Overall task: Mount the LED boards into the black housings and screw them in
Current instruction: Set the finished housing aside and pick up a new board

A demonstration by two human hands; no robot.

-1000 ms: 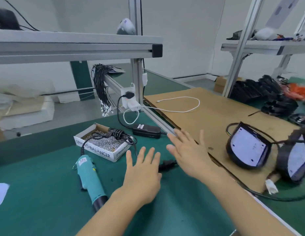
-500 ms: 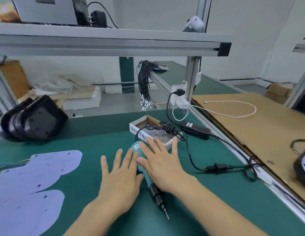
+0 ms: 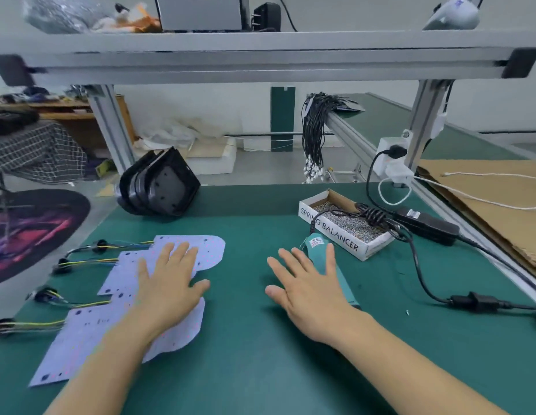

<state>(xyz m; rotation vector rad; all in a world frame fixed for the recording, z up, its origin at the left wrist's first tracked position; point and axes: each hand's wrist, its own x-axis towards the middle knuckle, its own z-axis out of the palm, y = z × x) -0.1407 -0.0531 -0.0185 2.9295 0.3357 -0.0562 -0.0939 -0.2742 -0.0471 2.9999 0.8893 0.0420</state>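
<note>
Left hand (image 3: 167,283) flat on LED boards (image 3: 200,253), fingers straight (holding nothing), right hand (image 3: 311,286) spread over electric screwdriver (image 3: 317,250)

Both hands, left hand (image 3: 167,283) and right hand (image 3: 310,287), reach forward, fingers spread flat.

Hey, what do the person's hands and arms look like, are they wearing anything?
Both are bare. The left hand and right hand have no gloves, rings or watch, and both forearms show no sleeves up to the frame edge. No markings are visible.
</note>
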